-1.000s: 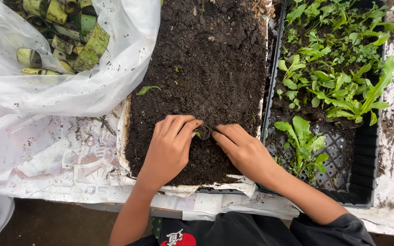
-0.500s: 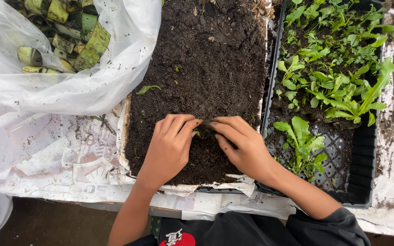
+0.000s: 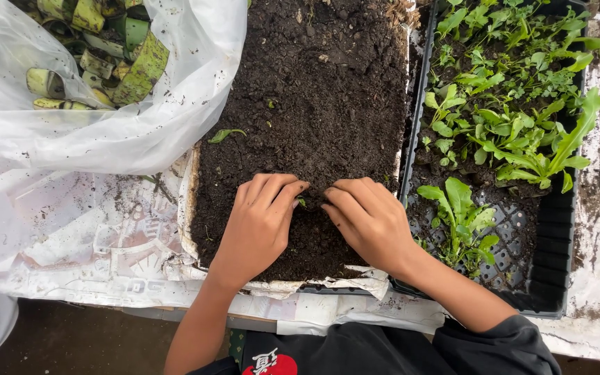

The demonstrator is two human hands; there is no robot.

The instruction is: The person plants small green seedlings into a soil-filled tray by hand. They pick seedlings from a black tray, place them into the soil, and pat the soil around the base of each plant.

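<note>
Both hands rest palm-down on dark soil (image 3: 314, 90) that fills a paper-lined tray. My left hand (image 3: 262, 222) and my right hand (image 3: 369, 222) lie side by side, fingertips almost meeting. Between the fingertips a tiny green seedling (image 3: 302, 202) pokes out of the soil. The fingers press the soil around it; neither hand lifts anything. Another small seedling (image 3: 225, 134) lies on the soil further up and to the left.
A black plastic seedling tray (image 3: 557, 236) with several leafy green plants (image 3: 508, 125) stands to the right. At upper left a clear plastic bag (image 3: 105, 132) holds cut green strips (image 3: 116, 55). Dirty white sheeting (image 3: 71, 236) covers the bench.
My right hand has slid left over the soil until its fingertips nearly meet the left hand's around the seedling. The left hand has barely moved.
</note>
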